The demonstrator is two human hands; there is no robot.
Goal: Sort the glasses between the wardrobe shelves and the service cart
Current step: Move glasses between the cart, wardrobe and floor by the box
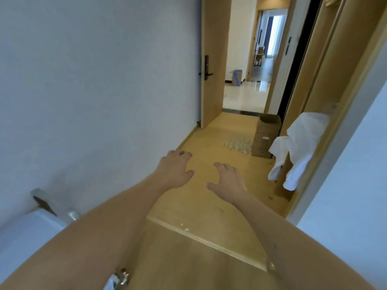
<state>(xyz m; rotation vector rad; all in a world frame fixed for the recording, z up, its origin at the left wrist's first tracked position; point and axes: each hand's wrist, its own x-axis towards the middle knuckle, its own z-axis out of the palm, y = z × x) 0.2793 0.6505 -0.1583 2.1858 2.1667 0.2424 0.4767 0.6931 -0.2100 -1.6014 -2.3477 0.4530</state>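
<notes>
Several clear glasses [238, 143] stand in a cluster on the wooden floor ahead, beside a cardboard box [265, 136]. My left hand [174, 168] and my right hand [228, 178] are stretched out in front of me over the floor, palms down, fingers spread and holding nothing. Both hands are well short of the glasses. The wardrobe [326, 84] runs along the right side with its wooden frame in view; its shelves are hidden from here. No service cart shows.
White towels [297, 151] hang out of the wardrobe opening at the right. A wooden door [213, 65] stands open ahead, leading to a tiled corridor with a small box [236, 77]. A white wall runs along the left. A metal handle [120, 278] shows at the bottom.
</notes>
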